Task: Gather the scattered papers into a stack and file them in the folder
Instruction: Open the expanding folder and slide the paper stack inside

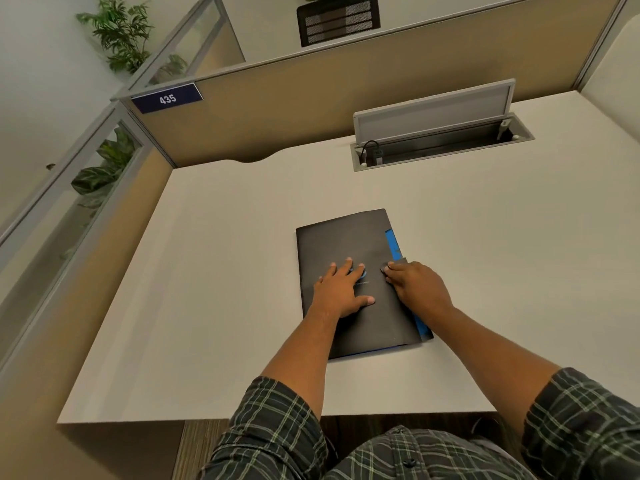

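Note:
A black folder (pixel 341 242) lies closed on the white desk (pixel 214 306), with a blue inner edge (pixel 394 245) showing along its right side. My left hand (pixel 341 291) rests flat on the cover with fingers spread. My right hand (pixel 417 289) sits at the folder's right edge, fingertips on a small dark flap (pixel 385 268) there; whether it pinches the flap is unclear. No loose papers are visible on the desk.
An open cable tray (pixel 440 147) with a raised grey lid is set into the desk at the back right. Beige cubicle partitions (pixel 277 109) wall in the back and left. The desk's front edge (pixel 277 419) runs just above my lap.

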A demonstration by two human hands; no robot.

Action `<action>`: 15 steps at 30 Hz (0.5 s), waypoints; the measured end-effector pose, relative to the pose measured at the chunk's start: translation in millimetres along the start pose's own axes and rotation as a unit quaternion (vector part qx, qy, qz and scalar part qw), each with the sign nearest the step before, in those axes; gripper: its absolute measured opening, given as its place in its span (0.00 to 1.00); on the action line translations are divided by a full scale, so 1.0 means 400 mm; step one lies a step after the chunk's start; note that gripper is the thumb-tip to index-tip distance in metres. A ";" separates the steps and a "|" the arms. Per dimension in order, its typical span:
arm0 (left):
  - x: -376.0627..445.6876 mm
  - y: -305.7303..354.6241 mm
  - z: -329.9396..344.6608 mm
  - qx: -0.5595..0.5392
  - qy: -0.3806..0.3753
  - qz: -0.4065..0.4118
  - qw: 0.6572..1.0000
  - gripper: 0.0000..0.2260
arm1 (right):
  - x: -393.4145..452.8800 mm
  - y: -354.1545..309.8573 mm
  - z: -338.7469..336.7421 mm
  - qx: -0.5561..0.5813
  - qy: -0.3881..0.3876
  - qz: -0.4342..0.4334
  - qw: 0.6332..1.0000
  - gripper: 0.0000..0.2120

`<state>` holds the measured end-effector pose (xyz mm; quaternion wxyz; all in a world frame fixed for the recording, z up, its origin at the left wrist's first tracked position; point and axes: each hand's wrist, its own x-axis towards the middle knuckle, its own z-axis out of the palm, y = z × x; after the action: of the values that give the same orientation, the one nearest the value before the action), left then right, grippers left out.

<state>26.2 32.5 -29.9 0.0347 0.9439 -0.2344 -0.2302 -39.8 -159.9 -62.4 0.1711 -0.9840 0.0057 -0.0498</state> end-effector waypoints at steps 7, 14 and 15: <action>0.006 -0.006 0.011 0.013 0.009 0.005 1.000 0.40 | -0.005 0.015 0.034 -0.099 0.006 -0.066 0.993 0.22; 0.007 -0.005 0.011 0.023 0.018 0.005 1.000 0.40 | 0.005 0.000 0.034 -0.161 -0.042 -0.095 0.982 0.26; 0.006 -0.004 0.011 0.025 0.019 0.005 0.999 0.40 | 0.009 -0.004 0.031 -0.159 -0.044 -0.090 0.982 0.25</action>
<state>26.9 33.0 -35.2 0.0166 0.9476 -0.2438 -0.2058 -34.9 -154.4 -73.2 0.0073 -0.9963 -0.0828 -0.0200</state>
